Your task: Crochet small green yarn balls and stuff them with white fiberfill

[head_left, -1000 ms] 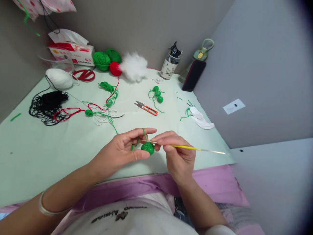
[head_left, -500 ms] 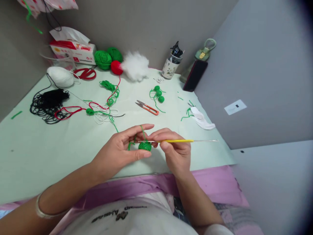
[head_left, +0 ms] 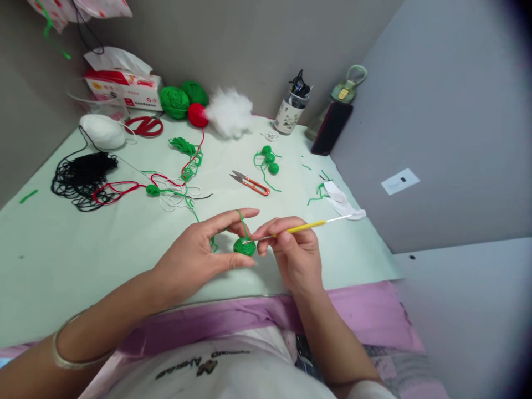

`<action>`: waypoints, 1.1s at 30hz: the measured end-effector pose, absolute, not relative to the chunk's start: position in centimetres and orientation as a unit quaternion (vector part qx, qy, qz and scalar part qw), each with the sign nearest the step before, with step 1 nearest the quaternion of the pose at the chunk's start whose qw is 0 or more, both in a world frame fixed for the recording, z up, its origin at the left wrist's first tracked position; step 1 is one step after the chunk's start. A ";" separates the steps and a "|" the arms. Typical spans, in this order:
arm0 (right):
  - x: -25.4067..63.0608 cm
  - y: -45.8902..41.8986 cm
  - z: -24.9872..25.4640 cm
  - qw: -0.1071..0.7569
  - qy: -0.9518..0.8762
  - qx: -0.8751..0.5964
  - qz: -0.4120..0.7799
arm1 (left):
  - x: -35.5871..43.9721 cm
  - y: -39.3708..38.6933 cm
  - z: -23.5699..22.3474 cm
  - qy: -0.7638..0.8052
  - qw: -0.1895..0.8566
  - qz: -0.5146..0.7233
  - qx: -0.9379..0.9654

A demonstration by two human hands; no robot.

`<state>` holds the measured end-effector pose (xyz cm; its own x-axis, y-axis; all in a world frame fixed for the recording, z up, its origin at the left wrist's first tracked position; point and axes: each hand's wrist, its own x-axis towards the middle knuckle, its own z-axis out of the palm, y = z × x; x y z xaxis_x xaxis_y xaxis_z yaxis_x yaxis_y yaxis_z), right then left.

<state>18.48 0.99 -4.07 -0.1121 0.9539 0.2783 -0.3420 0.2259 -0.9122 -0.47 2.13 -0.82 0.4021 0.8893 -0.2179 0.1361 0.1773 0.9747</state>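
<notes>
Head view: my left hand [head_left: 189, 249], grasping green ball [head_left: 244, 249], yarn [head_left: 243, 223] over raised finger, apparently for tension; ball just left of my right hand [head_left: 297, 246], which grips yellow hook [head_left: 307, 226] pencil-fashion.

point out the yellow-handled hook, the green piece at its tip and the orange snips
Yellow-handled hook [head_left: 307, 226]: head view, on its yellow handle
Green piece [head_left: 245, 250]: head view, on its side below the hook's tip
Orange snips [head_left: 255, 182]: head view, on the upper orange handle arm
</notes>
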 end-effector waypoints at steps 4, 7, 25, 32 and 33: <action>18.4 1.6 -4.1 0.567 -0.445 -0.299 0.626 | -0.3 2.2 -0.6 0.437 0.639 0.315 0.550; 18.7 1.6 -4.0 0.559 -0.466 -0.285 0.624 | -0.2 2.2 -0.4 0.437 0.643 0.310 0.548; 19.2 -0.5 -3.1 0.483 -0.810 -0.322 0.083 | 0.3 1.4 -1.2 0.471 0.549 0.381 0.576; 18.3 -1.7 -3.2 0.465 -0.809 -0.354 -0.063 | 0.8 -0.2 -2.2 0.464 0.483 0.448 0.592; 18.3 -1.6 -3.2 0.481 -0.803 -0.351 -0.027 | 0.8 -0.3 -2.3 0.459 0.493 0.454 0.583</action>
<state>18.30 -1.59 -3.16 -0.2920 0.5372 0.7913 0.5892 0.7528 -0.2935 0.76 -0.30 -2.30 0.1658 0.9832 0.0765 0.0884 -0.0921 0.9918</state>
